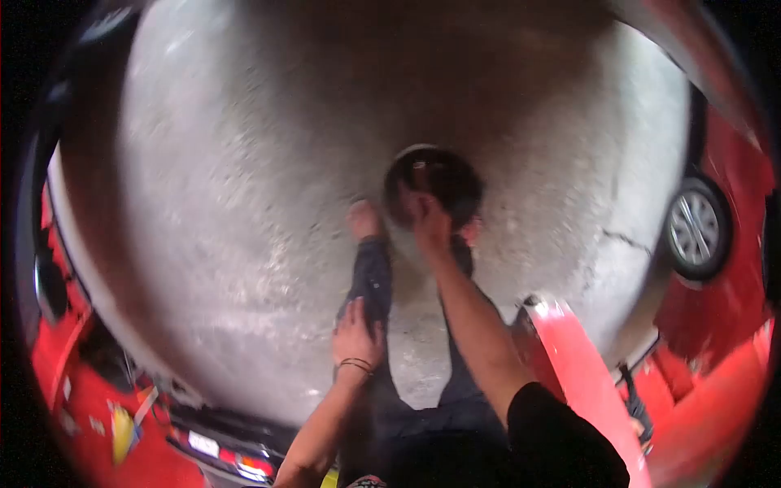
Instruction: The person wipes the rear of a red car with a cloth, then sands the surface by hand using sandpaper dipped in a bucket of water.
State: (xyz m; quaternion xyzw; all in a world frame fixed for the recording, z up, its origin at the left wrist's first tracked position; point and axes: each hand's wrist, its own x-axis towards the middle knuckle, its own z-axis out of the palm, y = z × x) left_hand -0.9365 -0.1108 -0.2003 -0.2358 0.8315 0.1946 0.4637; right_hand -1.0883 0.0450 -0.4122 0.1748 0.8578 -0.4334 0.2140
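Observation:
A dark round object, blurred and with a pale rim, is low in front of me, over the floor near my foot. My right hand reaches down to its near left part; the fingers are smeared by motion, and whether they grip it is not clear. On the thigh of my dark trousers rests my left hand, with fingers spread and nothing held. A dark band circles the left wrist.
Around me is a grey concrete floor with a crack at the right. A red car with a wheel stands at the right. A red panel juts up near my right arm. Red bodywork and a yellow item lie lower left.

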